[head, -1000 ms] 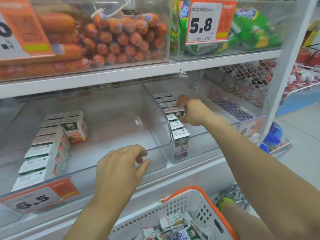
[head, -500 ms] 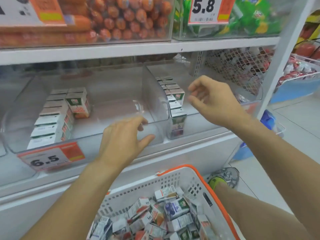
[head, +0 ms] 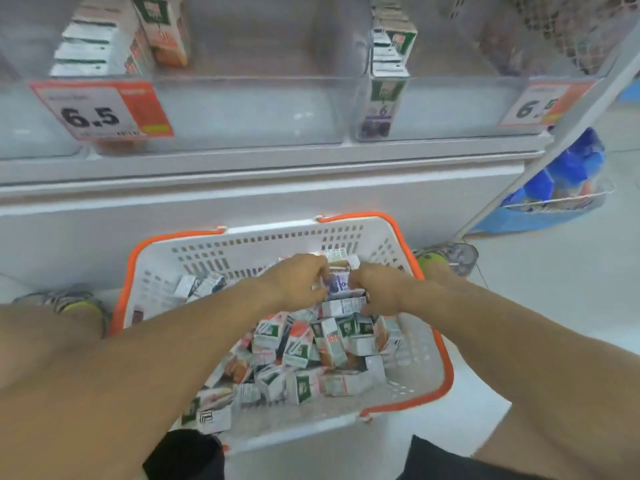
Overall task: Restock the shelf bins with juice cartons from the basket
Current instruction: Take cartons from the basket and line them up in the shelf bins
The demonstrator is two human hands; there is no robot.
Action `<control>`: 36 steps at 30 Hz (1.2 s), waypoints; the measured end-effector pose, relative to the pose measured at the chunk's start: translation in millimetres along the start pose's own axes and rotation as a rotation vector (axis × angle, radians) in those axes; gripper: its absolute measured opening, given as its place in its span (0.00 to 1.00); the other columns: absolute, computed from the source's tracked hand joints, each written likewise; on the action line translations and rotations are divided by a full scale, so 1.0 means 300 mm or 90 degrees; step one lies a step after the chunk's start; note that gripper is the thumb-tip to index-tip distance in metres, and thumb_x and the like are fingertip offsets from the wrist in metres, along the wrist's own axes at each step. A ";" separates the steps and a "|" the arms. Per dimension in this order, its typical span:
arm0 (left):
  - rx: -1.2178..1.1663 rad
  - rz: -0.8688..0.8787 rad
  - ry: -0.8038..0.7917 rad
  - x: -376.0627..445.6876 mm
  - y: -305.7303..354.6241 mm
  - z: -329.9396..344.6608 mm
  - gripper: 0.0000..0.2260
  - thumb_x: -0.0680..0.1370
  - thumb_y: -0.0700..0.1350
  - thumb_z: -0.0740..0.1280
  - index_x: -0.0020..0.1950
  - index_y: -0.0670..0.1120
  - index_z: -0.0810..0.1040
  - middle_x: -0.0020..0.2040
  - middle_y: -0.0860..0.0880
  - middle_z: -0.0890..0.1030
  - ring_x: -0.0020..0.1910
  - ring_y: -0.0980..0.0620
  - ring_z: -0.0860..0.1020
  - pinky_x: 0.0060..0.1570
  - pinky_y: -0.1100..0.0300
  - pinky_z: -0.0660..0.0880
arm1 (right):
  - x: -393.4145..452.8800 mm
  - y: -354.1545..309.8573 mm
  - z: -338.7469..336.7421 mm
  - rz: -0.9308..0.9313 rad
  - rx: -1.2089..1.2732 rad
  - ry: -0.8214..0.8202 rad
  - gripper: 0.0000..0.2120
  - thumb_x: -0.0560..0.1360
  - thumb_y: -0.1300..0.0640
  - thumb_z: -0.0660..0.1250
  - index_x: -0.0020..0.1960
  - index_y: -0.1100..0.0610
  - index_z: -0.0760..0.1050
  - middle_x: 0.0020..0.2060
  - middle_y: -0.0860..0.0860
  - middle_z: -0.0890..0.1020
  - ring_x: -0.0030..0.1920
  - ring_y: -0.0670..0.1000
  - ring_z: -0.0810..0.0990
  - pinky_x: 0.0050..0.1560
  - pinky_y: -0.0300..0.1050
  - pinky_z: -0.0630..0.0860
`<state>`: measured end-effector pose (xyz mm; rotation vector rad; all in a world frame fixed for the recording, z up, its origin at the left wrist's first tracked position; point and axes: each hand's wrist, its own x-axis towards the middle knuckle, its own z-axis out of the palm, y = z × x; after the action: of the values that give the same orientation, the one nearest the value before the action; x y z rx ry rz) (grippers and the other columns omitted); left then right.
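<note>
A white basket with an orange rim (head: 446, 362) stands on the floor below the shelf, holding several small juice cartons (head: 311, 348) in a loose heap. Both my hands are down in its far end. My left hand (head: 298, 282) and my right hand (head: 381, 289) close from either side on a small cluster of cartons, with a purple-printed carton (head: 341, 284) between them. Above, the left clear bin (head: 242, 109) holds orange-labelled cartons (head: 104, 46) along its left side. The right clear bin (head: 450, 105) holds one row of purple-labelled cartons (head: 388, 64) along its left wall.
Price tags reading 6.5 hang on the left bin (head: 100, 109) and on the right bin (head: 543, 105). The white shelf base (head: 242, 202) runs behind the basket. My shoes (head: 446, 258) flank the basket. A wire rack of blue packs (head: 561, 181) sits at the right.
My view has dropped from the shelf bins to the basket. Both hands left the bins, came down into the basket and closed on cartons there.
</note>
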<state>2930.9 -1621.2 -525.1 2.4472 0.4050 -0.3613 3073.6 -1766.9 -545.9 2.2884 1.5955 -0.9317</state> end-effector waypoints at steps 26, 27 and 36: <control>-0.133 -0.076 -0.114 0.053 -0.157 0.393 0.27 0.63 0.53 0.81 0.58 0.49 0.77 0.55 0.48 0.70 0.56 0.47 0.71 0.54 0.53 0.71 | -0.061 0.052 0.101 0.058 -0.033 -0.117 0.43 0.60 0.44 0.82 0.68 0.53 0.69 0.58 0.54 0.77 0.58 0.57 0.76 0.60 0.53 0.75; -0.128 -0.071 -0.116 0.048 -0.156 0.387 0.27 0.63 0.54 0.81 0.57 0.49 0.78 0.54 0.49 0.70 0.56 0.47 0.70 0.53 0.53 0.70 | -0.062 0.053 0.102 0.058 -0.027 -0.108 0.41 0.62 0.42 0.80 0.69 0.54 0.69 0.58 0.54 0.77 0.59 0.57 0.76 0.60 0.53 0.75; -0.405 -0.168 -0.027 -0.020 -0.162 0.310 0.23 0.63 0.54 0.82 0.40 0.47 0.69 0.38 0.52 0.72 0.37 0.52 0.70 0.38 0.58 0.67 | -0.067 0.005 0.144 0.096 -0.023 -0.047 0.30 0.72 0.59 0.72 0.71 0.55 0.64 0.64 0.57 0.68 0.55 0.59 0.77 0.46 0.47 0.73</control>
<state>2892.9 -1643.4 -620.5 1.7680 0.7056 -0.3296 3054.0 -1804.3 -567.8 2.2849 1.3776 -0.9314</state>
